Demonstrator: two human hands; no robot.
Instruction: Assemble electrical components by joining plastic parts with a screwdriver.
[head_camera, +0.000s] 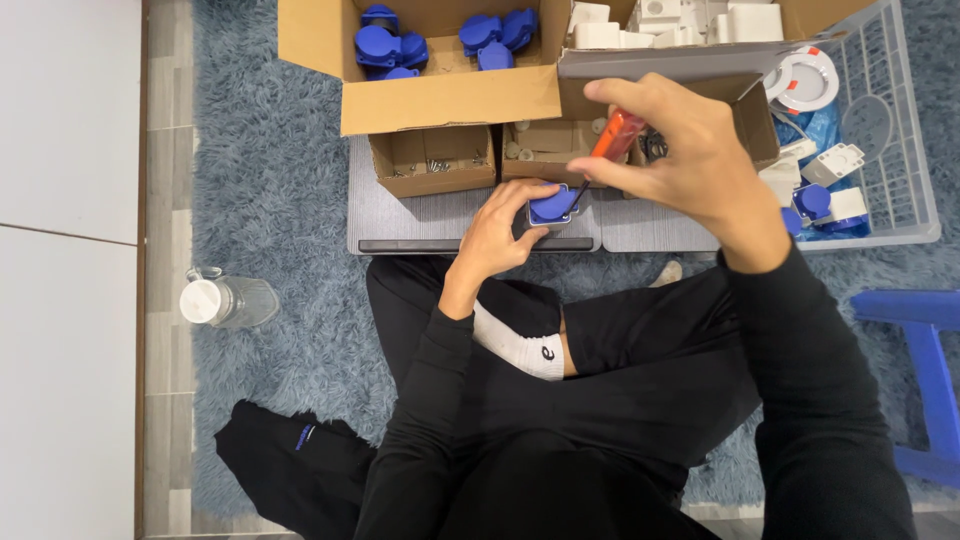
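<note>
My left hand (497, 233) grips a small blue and grey socket piece (551, 206) and holds it down on a low grey board (430, 215). Above and to the right, my right hand (680, 150) is closed around a screwdriver with an orange-red handle (617, 135). Its dark shaft slants down to the blue piece, tip touching the top of it. Both sleeves are black, and my crossed legs lie just under the board.
A big cardboard box (450, 95) behind the board holds several blue caps (390, 45) and white parts (660, 25). Two small open boxes (432, 160) carry screws. A white wire basket (890, 150) stands right, a blue stool (925, 370) lower right, a clear bottle (225, 300) left.
</note>
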